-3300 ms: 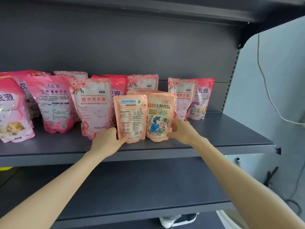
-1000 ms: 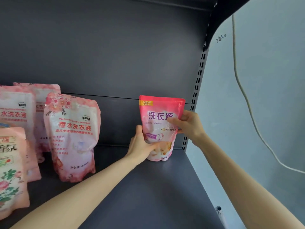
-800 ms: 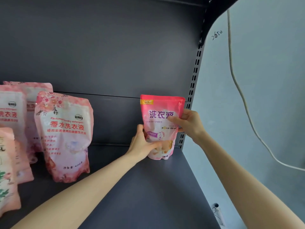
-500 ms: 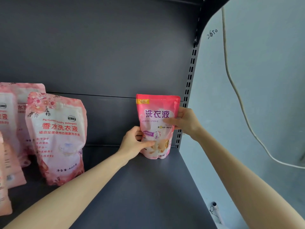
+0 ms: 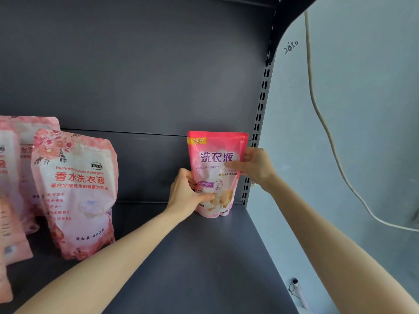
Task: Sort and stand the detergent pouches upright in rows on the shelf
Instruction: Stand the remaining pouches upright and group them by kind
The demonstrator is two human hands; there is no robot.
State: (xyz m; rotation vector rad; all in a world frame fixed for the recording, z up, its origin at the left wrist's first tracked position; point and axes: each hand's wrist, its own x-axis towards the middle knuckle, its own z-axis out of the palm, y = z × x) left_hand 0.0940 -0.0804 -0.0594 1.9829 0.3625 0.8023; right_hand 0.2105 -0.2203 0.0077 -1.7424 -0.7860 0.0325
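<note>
A bright pink detergent pouch (image 5: 215, 155) with a yellow NEW tag stands upright at the back right corner of the dark grey shelf (image 5: 204, 257). My left hand (image 5: 184, 196) grips its lower left side, thumb across the front. My right hand (image 5: 252, 167) holds its right edge higher up, thumb on the front. A pale pink floral pouch (image 5: 76, 191) stands upright to the left, apart from the held one. More pink pouches (image 5: 13, 177) stand behind and beside it at the left edge, partly cut off.
The shelf's back panel (image 5: 136, 75) rises right behind the pouches. A slotted upright post (image 5: 258, 123) marks the shelf's right end, with a grey wall (image 5: 362, 109) and a hanging white cable (image 5: 322, 123) beyond. Bare shelf lies between the floral pouch and the held pouch.
Earlier both hands were at two orange pouches mid-shelf. Over the last second they keep hold of the bright pink pouch at the back right corner; it barely shifts and my view drifts right.
</note>
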